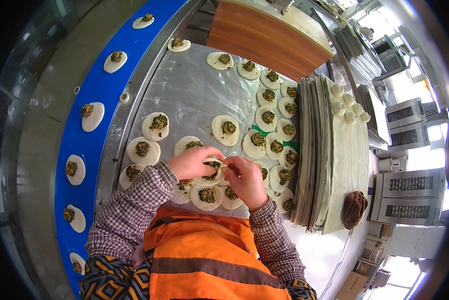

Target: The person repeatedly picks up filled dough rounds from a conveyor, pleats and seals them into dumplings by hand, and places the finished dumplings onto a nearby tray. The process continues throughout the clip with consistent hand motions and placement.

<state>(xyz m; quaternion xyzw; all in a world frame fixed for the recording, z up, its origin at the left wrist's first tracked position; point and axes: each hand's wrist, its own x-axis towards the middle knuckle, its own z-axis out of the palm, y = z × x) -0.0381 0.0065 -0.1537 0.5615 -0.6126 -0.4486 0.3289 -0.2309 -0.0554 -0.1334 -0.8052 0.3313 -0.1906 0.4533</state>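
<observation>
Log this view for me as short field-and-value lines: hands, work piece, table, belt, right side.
Left hand: bare left hand holding the left side of a round white dough wrapper
Right hand: bare right hand pinching the wrapper's right edge
Work piece: open on top, dark green-and-brown filling showing
Table: shiny grey table with other open, filled white dough rounds
Belt: bright blue conveyor belt at left, carrying spaced filled rounds
Right side: tall stack of flat pale boards, topped with white dough balls and a dark brown bundle
</observation>
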